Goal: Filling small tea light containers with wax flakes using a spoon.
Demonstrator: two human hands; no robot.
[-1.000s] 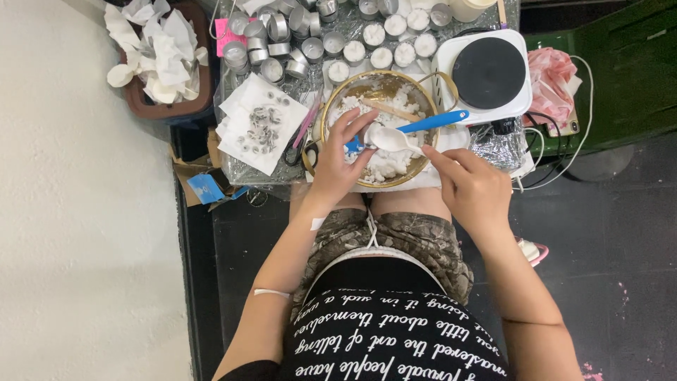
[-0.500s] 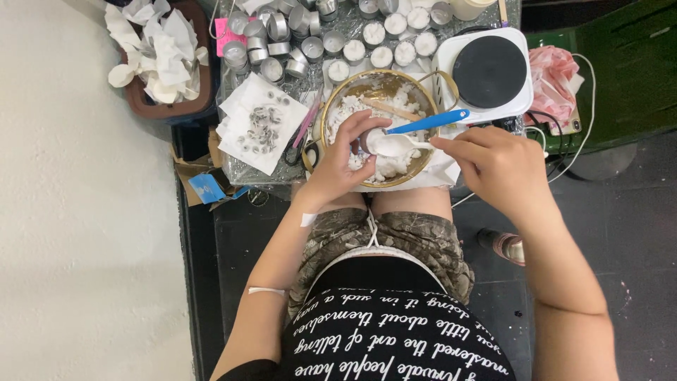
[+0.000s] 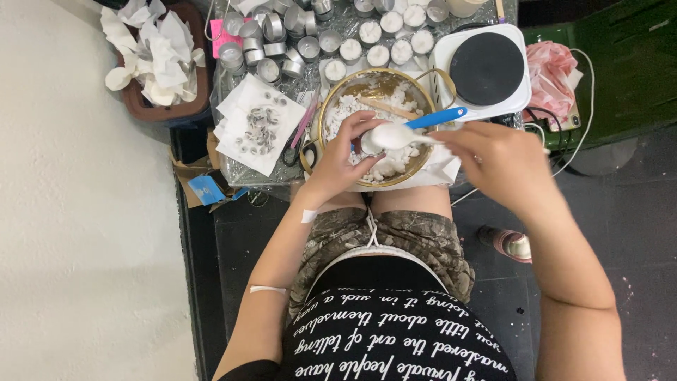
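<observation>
Spoon (image 3: 392, 135) over bowl (image 3: 331, 106) rim, right hand (image 3: 493, 159) holding.

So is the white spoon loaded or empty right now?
Loaded: the white spoon carries a mound of white wax over the gold bowl.

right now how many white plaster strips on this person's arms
2 plaster strips, both on the left arm: one at the wrist by the left hand, one nearer the elbow. None shows on the right arm; right hand holds a white spoon; undersides hidden.
</observation>
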